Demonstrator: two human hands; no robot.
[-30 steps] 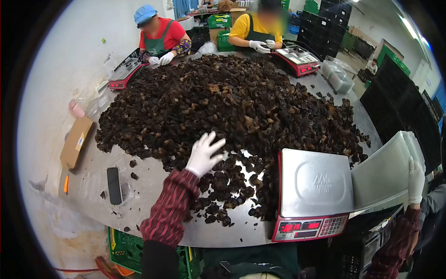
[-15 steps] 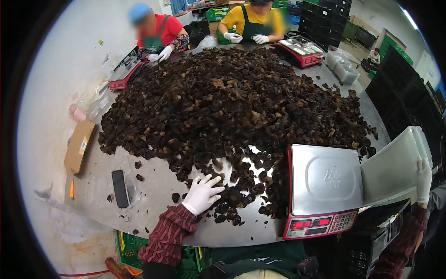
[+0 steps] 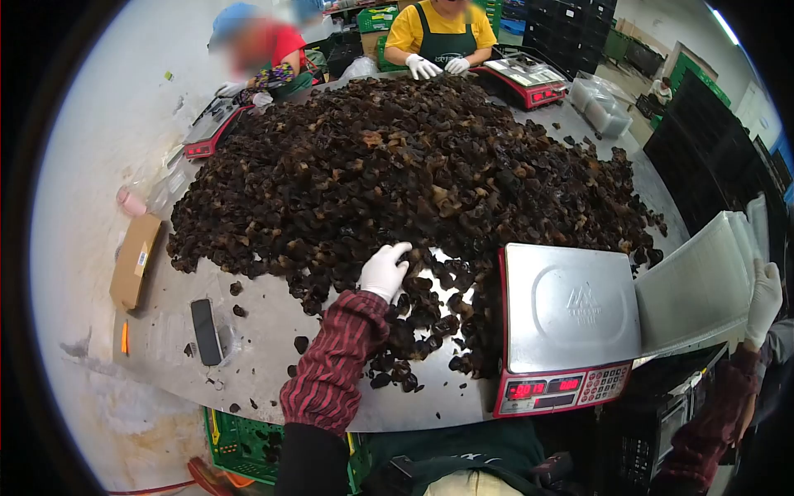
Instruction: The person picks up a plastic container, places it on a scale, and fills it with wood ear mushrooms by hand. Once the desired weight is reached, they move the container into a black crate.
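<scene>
My left hand (image 3: 385, 271), in a white glove, reaches to the near edge of a big heap of dark brown wood ear mushrooms (image 3: 372, 182). Its thumb and forefinger are apart, and I see nothing between them; the other fingertips are partly hidden. At the far right my gloved right hand (image 3: 765, 302) is closed on a clear plastic tray (image 3: 758, 223), beside a leaning stack of clear plastic trays (image 3: 695, 285). Between the hands stands a red scale (image 3: 571, 310) with a bare steel plate and lit red digits.
A phone (image 3: 207, 332) and a cardboard box (image 3: 135, 263) lie on the steel table (image 3: 256, 364) at left. Two people in aprons stand across the heap, near a left scale (image 3: 211, 128) and a right scale (image 3: 525, 81). A green crate (image 3: 240, 446) sits below the table edge.
My left hand has moved up and right toward the heap, its fingers drawing in. At my right hand one clear tray now stands apart from the stack. The person at far left has leaned down.
</scene>
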